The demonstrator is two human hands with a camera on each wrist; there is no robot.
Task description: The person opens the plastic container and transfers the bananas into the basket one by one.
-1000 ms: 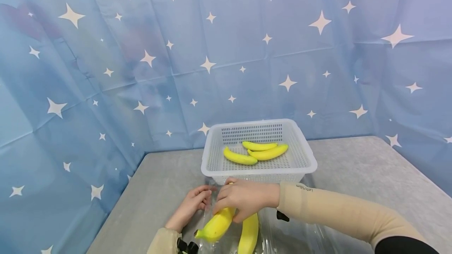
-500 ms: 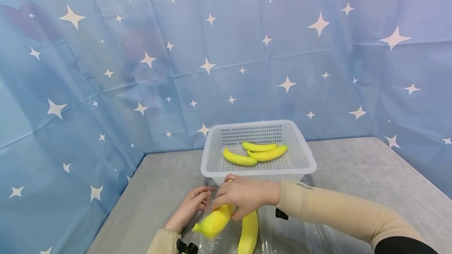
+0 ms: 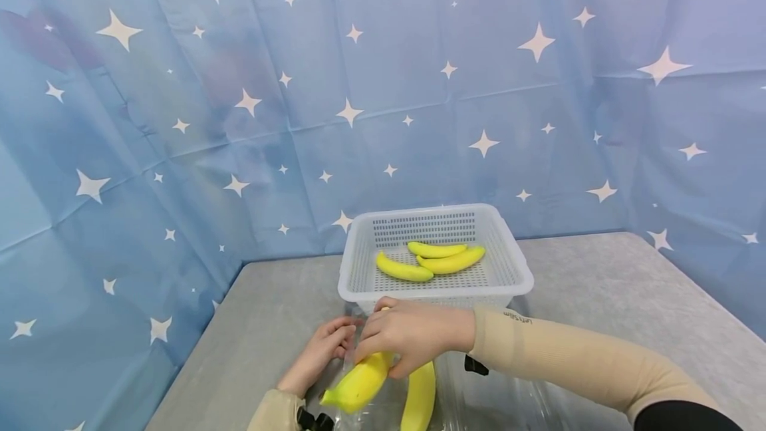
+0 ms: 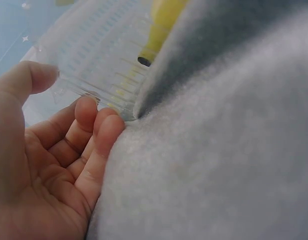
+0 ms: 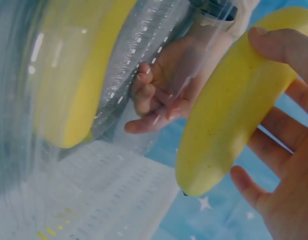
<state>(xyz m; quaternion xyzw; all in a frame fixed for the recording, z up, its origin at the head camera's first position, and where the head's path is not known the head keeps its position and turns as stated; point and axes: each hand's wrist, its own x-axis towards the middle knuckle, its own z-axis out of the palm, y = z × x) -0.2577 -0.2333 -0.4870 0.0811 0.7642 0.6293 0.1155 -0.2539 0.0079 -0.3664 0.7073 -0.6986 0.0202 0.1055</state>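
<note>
My right hand (image 3: pixel 383 351) grips a yellow banana (image 3: pixel 358 388) low over the table's near edge; the right wrist view shows its thumb and fingers (image 5: pixel 288 150) wrapped round that banana (image 5: pixel 228 105). A second banana (image 3: pixel 421 396) lies inside a clear plastic container (image 3: pixel 491 398) just to the right. My left hand (image 3: pixel 335 343) holds the container's left edge. In the left wrist view the ridged plastic edge (image 4: pixel 104 75) sits between its thumb and curled fingers (image 4: pixel 96 125).
A white perforated basket (image 3: pixel 514 271) stands behind the hands with three bananas (image 3: pixel 431 259) in it. The grey table (image 3: pixel 628 291) is backed by blue star-patterned cloth (image 3: pixel 179 118) on the left, rear and right.
My right hand has shifted the held banana slightly to the left. The left hand and the basket have stayed put.
</note>
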